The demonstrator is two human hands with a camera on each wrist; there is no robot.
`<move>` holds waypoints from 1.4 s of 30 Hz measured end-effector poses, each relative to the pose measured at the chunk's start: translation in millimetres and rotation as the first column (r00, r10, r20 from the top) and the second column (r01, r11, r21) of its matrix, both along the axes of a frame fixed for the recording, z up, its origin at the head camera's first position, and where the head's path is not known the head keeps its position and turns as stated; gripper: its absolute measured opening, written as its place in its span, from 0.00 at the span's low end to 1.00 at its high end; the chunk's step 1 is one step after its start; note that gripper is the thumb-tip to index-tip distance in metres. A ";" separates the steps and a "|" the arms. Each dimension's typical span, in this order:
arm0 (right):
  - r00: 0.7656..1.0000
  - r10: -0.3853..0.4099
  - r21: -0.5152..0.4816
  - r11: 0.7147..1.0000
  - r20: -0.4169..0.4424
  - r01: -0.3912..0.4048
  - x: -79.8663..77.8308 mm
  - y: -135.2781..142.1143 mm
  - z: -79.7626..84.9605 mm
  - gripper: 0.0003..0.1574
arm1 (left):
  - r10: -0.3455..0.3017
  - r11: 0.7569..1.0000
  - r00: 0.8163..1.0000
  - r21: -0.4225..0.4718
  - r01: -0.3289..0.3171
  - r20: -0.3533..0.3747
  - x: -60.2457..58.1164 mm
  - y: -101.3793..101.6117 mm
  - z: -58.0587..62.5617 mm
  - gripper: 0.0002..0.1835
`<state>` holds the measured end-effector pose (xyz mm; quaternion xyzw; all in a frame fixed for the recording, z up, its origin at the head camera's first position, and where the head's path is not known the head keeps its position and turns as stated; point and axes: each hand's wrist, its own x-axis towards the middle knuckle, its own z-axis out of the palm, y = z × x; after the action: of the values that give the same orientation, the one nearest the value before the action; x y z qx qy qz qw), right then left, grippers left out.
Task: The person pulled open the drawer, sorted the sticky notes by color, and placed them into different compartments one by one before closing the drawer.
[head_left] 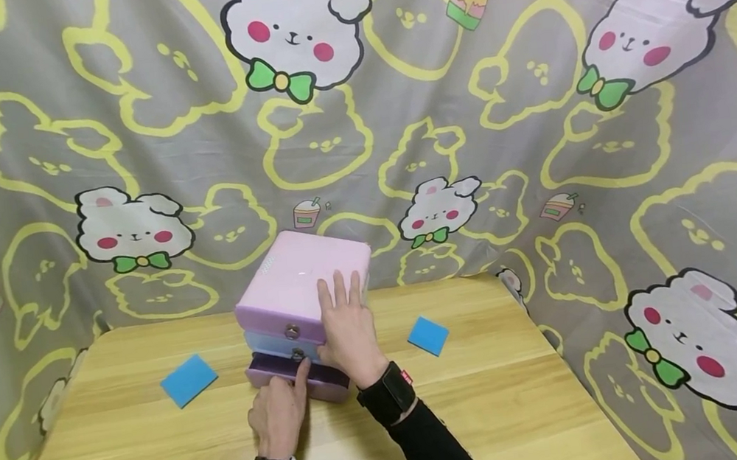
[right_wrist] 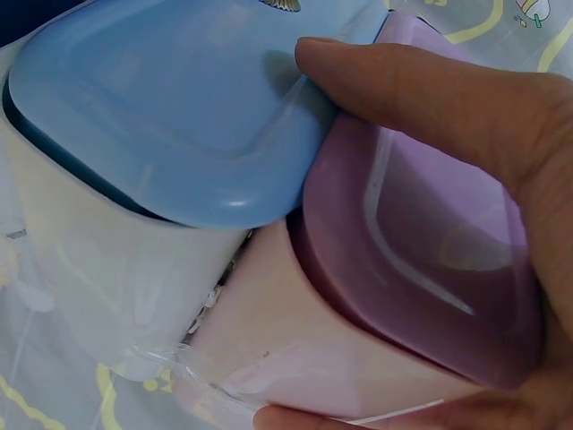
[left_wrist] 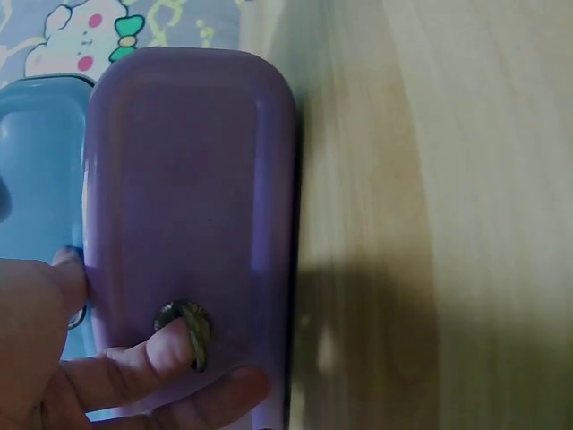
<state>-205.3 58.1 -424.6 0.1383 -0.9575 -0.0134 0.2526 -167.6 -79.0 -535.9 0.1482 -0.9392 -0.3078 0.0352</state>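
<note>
Head view: a box [head_left: 299, 274] is set on the worktop [head_left: 492, 403], its bottom drawer [head_left: 327, 391] part-open and its dark interior exposed. The drawer's ring [left_wrist: 202, 339] is held by the curled left grip [head_left: 278, 416], with one finger hooked at it and the thumb placed by the blue middle drawer [head_left: 262, 345]. The box's pink top is met by the right grip [head_left: 352, 335], its fingers straight and apart, while its thumb is laid across the front. The box is flanked by two blue cards, one at left [head_left: 189, 380] and one at right [head_left: 428, 336]. Black bands [head_left: 386, 393] are worn on both wrists; the scene is backed by a rabbit-print curtain [head_left: 334, 152].
</note>
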 end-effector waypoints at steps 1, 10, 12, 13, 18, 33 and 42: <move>1.000 -0.001 0.000 1.000 0.004 0.001 -0.5 -0.1 0.1 0.76 | 0.005 1.000 1.000 0.003 -0.005 0.000 -0.1 0.4 -0.2 0.45; 1.000 0.001 -0.015 1.000 0.013 -0.001 -1.5 0.6 -0.1 0.77 | 0.017 1.000 1.000 -0.004 -0.017 -0.019 3.1 0.6 0.1 0.46; 1.000 0.003 -0.011 1.000 0.006 -0.002 -2.2 0.5 -0.1 0.77 | 0.016 1.000 1.000 -0.002 -0.016 -0.023 3.6 0.1 0.7 0.45; 1.000 0.004 -0.010 1.000 0.002 -0.004 -2.5 0.4 -0.2 0.77 | 0.015 1.000 1.000 -0.001 -0.015 -0.027 4.2 0.0 0.9 0.45; 1.000 0.008 -0.015 1.000 -0.011 -0.008 -1.5 0.3 0.1 0.76 | 0.008 1.000 1.000 0.009 -0.008 -0.025 6.1 -0.8 1.0 0.44; 1.000 -0.004 -0.014 1.000 0.026 0.004 1.0 -0.2 -1.8 0.77 | -0.004 1.000 1.000 0.025 0.003 0.015 13.6 -1.2 -0.1 0.42; 1.000 0.004 -0.022 1.000 0.000 -0.004 0.4 -0.8 -1.3 0.76 | -0.006 1.000 1.000 0.025 0.005 0.011 12.6 -2.4 0.5 0.42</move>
<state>-204.9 57.3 -425.9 0.1374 -0.9574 -0.0025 0.2540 -155.0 -81.4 -535.3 0.1478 -0.9358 -0.3188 0.0271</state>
